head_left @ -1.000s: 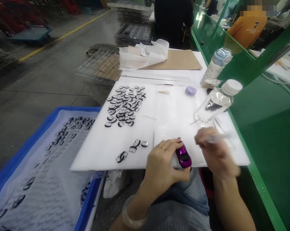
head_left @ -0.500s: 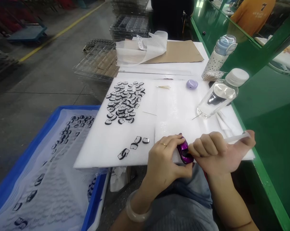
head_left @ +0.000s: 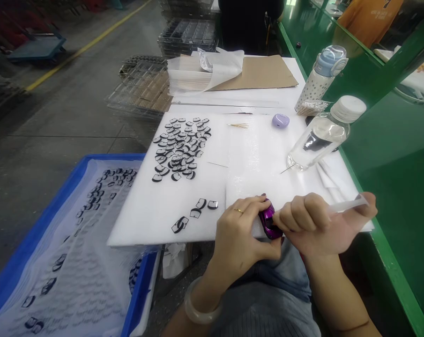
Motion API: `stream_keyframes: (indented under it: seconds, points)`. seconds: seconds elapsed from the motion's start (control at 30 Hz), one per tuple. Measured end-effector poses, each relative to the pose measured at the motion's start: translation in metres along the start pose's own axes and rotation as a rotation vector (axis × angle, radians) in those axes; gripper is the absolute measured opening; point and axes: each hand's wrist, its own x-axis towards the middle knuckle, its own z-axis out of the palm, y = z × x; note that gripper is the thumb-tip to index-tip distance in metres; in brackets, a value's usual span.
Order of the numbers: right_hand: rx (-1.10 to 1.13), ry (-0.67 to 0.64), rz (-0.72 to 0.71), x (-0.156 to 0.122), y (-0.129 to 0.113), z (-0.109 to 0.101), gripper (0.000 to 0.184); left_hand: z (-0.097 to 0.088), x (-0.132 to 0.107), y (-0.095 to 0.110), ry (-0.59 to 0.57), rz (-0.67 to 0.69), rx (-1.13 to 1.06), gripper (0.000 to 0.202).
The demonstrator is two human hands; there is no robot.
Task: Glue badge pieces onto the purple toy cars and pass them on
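A small purple toy car (head_left: 268, 223) rests at the near edge of the white foam sheet (head_left: 155, 210). My left hand (head_left: 240, 234) is curled round its left side and grips it. My right hand (head_left: 320, 224) is closed, its fingertips pressed on the car's top, and it holds a thin translucent stick (head_left: 348, 204) that points right between thumb and palm. A few loose black-and-white window pieces (head_left: 197, 210) lie just left of my left hand. A large cluster of the same pieces (head_left: 180, 150) lies farther back.
A clear bottle (head_left: 317, 140) lies on its side at the right, with a lilac case (head_left: 280, 120) and a dotted flask (head_left: 320, 75) behind. A blue crate (head_left: 71, 178) with more pieces sits lower left. Cardboard and plastic sleeves (head_left: 212, 70) lie at the back. A green bench (head_left: 390, 154) borders the right.
My right hand came down from above the foam onto the car and closed over it, the stick now pointing right. The left hand kept its grip on the car.
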Motion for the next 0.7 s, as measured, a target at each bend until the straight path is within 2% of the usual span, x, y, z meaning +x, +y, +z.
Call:
stream_keyframes:
  seconds: [0.23,0.4,0.7]
  points:
    - [0.003,0.110,-0.041,0.000,0.003,0.010,0.064,0.002,-0.001,-0.001,0.017,0.016,0.011,0.047]
    - [-0.018,0.134,-0.114,-0.001,0.007,0.016,0.065,0.002,-0.001,-0.001,0.011,0.011,0.016,0.048]
    - [-0.107,0.179,-0.134,-0.006,0.012,0.026,0.074,0.002,-0.001,-0.001,0.004,0.006,0.010,0.050]
